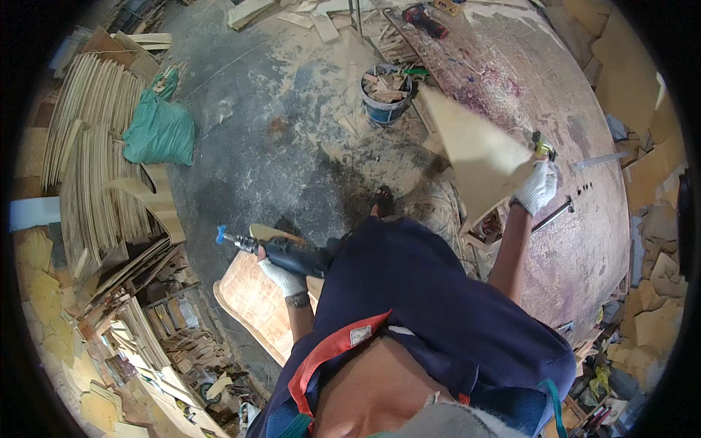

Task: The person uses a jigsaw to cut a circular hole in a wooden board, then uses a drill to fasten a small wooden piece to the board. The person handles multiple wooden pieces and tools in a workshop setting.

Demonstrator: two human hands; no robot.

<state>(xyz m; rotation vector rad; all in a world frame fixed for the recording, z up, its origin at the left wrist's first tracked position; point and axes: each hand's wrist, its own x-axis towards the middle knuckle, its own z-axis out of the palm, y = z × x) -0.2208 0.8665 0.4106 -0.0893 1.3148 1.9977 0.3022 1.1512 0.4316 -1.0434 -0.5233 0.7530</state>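
My left hand [282,275], in a white work glove, is closed around a dark, straight-bodied power tool [296,255] with a silver collar and a blue tip pointing left. Behind that hand is a pale, round-cornered wooden board [252,299]. My right hand [538,187], gloved too, is closed over the workbench [584,248] on a small yellow-green and dark tool [542,146], whose kind I cannot make out. A large pale plywood piece [475,142] lies just left of it, on the bench's near-left edge.
A bucket of wood scraps [385,102] stands on the floor ahead. Curved wooden sheets [95,182] are stacked at the left beside a green sack [161,131]. A dark bar [553,215], a metal ruler [600,160] and a red-black power tool [425,22] lie on the bench.
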